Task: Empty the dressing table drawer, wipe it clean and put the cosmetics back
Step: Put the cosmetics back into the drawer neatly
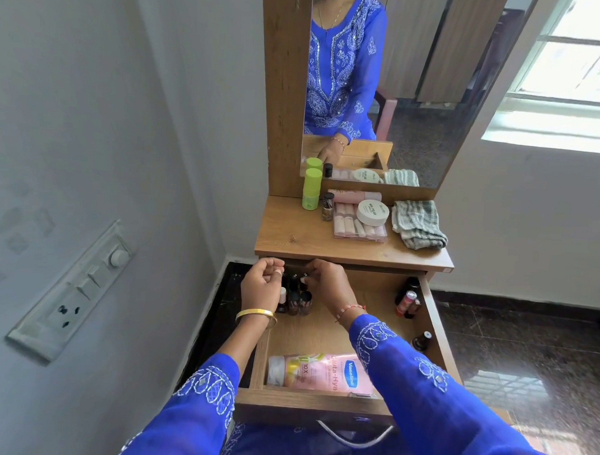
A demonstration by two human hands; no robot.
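The wooden drawer (434, 337) stands pulled out under the dressing table top (291, 239). Several small nail polish bottles (297, 300) stand in its back left corner. My left hand (260, 289) hovers over them with the fingers curled, and I cannot tell whether it holds anything. My right hand (327, 282) pinches the cap of one bottle. A pink Vaseline lotion bottle (321, 371) lies at the drawer's front. More small bottles (408, 301) lie at the right wall, with a dark one (423, 340) nearer the front.
On the table top stand a green tube (311, 188), a nail polish bottle (327, 206), a clear case of pink items (358, 226) with a white jar (373, 212) on it, and a folded striped cloth (418, 223). A mirror (415, 95) rises behind. A wall is close on the left.
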